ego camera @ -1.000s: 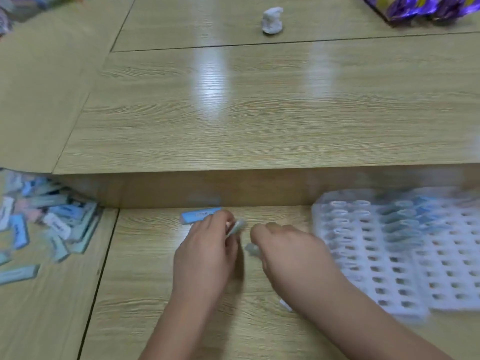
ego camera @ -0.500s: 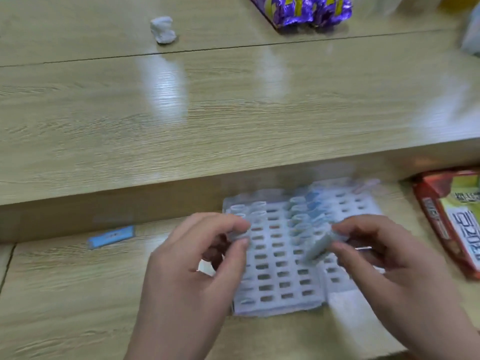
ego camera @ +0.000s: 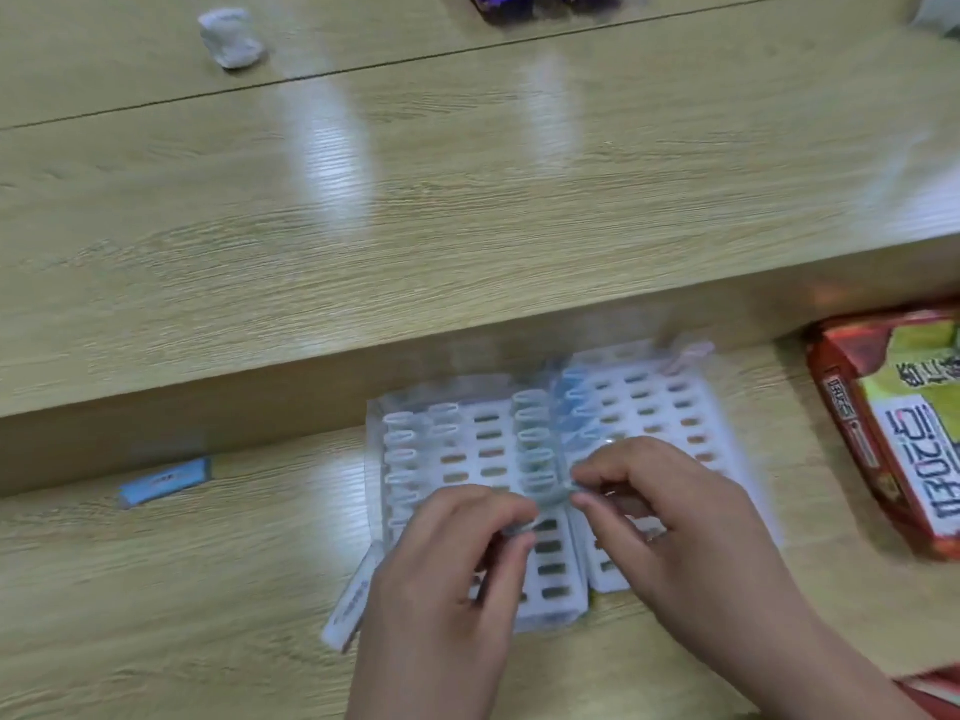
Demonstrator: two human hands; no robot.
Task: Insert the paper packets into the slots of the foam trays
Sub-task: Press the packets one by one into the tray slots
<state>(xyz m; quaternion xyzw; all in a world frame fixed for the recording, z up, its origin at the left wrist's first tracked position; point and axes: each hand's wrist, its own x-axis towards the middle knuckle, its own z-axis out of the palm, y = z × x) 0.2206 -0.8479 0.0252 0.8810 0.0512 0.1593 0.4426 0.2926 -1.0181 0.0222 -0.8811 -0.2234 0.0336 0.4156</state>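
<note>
Two white foam trays (ego camera: 488,418) lie side by side on the lower wooden desk, with rows of small slots. Several slots in the left columns and the middle column hold pale blue paper packets. My left hand (ego camera: 457,574) and my right hand (ego camera: 670,517) meet over the middle column, each pinching an end of a pale packet (ego camera: 550,498) held just above the slots. Another white packet (ego camera: 350,602) sticks out from under my left hand at the tray's left edge. A blue packet (ego camera: 163,480) lies alone on the desk to the left.
A raised wooden shelf (ego camera: 467,226) runs behind the trays. On it sit a crumpled white wad (ego camera: 231,39) and purple wrappers (ego camera: 540,2). A red and yellow snack bag (ego camera: 893,428) lies right of the trays.
The view has swung right, from the loose packets to the trays. Both hands came together over the middle column, now sharing one packet.
</note>
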